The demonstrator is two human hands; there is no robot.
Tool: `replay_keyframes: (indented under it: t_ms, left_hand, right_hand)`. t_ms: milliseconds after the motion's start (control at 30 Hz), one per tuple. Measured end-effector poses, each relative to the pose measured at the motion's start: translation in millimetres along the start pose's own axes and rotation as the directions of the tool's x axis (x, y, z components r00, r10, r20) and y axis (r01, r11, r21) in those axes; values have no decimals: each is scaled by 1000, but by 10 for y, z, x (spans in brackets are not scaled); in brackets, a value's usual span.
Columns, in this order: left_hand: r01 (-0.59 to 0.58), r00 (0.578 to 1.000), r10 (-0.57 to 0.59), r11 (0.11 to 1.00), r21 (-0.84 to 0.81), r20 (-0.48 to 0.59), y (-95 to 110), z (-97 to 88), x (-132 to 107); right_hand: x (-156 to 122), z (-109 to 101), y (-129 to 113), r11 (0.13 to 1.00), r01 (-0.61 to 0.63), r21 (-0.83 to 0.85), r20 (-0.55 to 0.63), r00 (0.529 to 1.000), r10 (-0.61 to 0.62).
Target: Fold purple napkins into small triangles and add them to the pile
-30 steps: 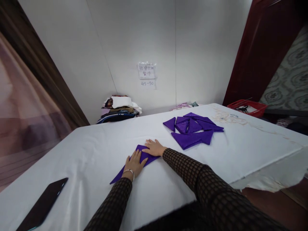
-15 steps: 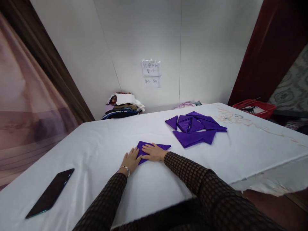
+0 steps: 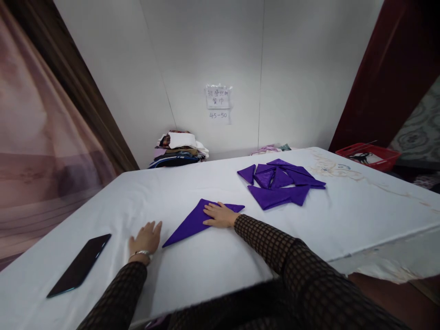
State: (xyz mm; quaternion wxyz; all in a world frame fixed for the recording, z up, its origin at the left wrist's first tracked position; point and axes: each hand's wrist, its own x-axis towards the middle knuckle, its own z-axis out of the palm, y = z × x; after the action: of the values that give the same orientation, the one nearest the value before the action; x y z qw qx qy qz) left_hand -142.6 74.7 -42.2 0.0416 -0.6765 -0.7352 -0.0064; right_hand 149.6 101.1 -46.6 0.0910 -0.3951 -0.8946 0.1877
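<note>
A purple cloth napkin (image 3: 190, 225), folded into a long triangle, lies flat on the white-covered table (image 3: 202, 270). My right hand (image 3: 222, 215) rests flat on its right part, fingers stretched out, hiding some of the fabric. Off the napkin's left tip is my left hand (image 3: 146, 238), with a bracelet at the wrist. It holds nothing, its fingers are apart, and a gap separates it from the cloth. Several folded purple napkins (image 3: 278, 195) lie grouped farther back on the right.
A dark phone (image 3: 80, 266) lies at the left of the table. Piled cloths (image 3: 177, 151) stand at the back by the wall, under a paper sign (image 3: 219, 103). At the far right is a red basket (image 3: 381, 158) with black-handled scissors inside.
My left hand has come off the napkin and moved left, uncovering its long left point. My right hand stays on the cloth. The view has shifted slightly.
</note>
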Motion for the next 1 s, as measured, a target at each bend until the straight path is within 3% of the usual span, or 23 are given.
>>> replay_keyframes:
  t_ms: [33, 167, 267, 367, 567, 700, 800, 900, 1000]
  left_hand:
    - [-14, 1000, 14, 1000, -4, -6, 124, -30, -26]
    - [-374, 927, 372, 927, -24, -48, 788, -79, -196]
    - [-431, 899, 437, 897, -101, 43, 1016, -35, -274]
    - [-341, 927, 358, 930, -139, 114, 866, 40, -256]
    - [-207, 967, 219, 973, -101, 129, 198, 168, -179]
    - [-4, 992, 5, 1000, -9, 125, -62, 103, -153]
    - [57, 998, -57, 998, 23, 5, 92, -26, -176]
    - [-208, 976, 207, 978, -2, -66, 455, -96, -238]
    - [-333, 942, 336, 940, -80, 24, 676, -49, -278]
  right_hand:
    - [1, 2, -2, 1000, 1, -5, 0, 1000, -1]
    - [-2, -6, -30, 999, -10, -41, -5, 1000, 10]
    - [-12, -22, -50, 999, -13, -48, -4, 1000, 12]
    - [-15, -25, -41, 999, -9, -41, -9, 1000, 9]
    - [4, 0, 2, 999, 5, -36, -11, 1000, -5]
    - [1, 0, 0, 1000, 8, -28, -8, 1000, -8]
    - [-11, -4, -8, 1000, 7, -22, -5, 1000, -7]
    - [-16, -2, -17, 999, 3, -39, -12, 1000, -3]
    - [-12, 6, -21, 998, 7, -59, -24, 1000, -8]
